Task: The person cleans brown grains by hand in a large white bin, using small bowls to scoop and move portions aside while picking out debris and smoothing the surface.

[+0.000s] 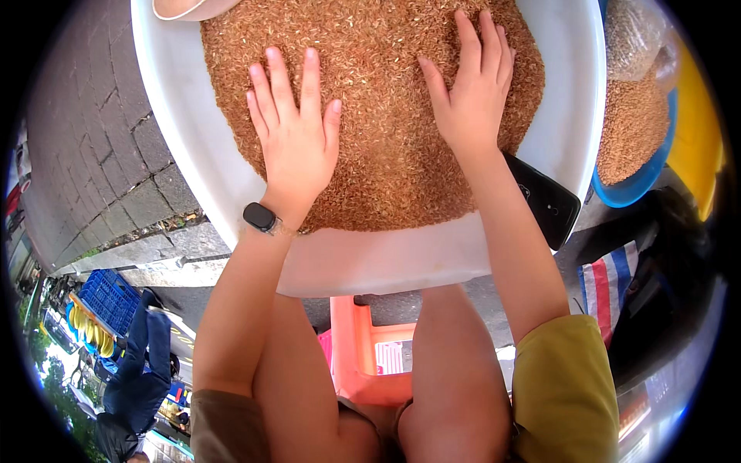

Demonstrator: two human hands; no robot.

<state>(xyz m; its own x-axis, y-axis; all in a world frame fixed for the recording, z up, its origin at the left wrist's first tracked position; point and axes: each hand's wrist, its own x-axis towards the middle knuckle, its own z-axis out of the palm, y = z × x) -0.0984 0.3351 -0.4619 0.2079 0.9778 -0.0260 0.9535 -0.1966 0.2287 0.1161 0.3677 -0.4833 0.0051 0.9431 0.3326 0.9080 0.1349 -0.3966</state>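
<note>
A wide white basin [185,147] holds a spread layer of brown unhusked grain [386,85]. My left hand [297,135] lies flat on the grain at the near left, fingers apart, with a black watch on the wrist. Flat on the grain to the right lies my right hand [472,85], fingers stretched out and pointing away from me. Neither hand holds anything. A black phone [548,202] rests on the basin's near right rim, beside my right forearm.
A blue bowl [627,189] of the same grain stands right of the basin, with a clear bag of grain [637,38] above it and something yellow [695,131] beyond. A red plastic stool [370,355] is under my knees. Grey paving [93,131] lies left. A person in dark blue [139,370] stands lower left.
</note>
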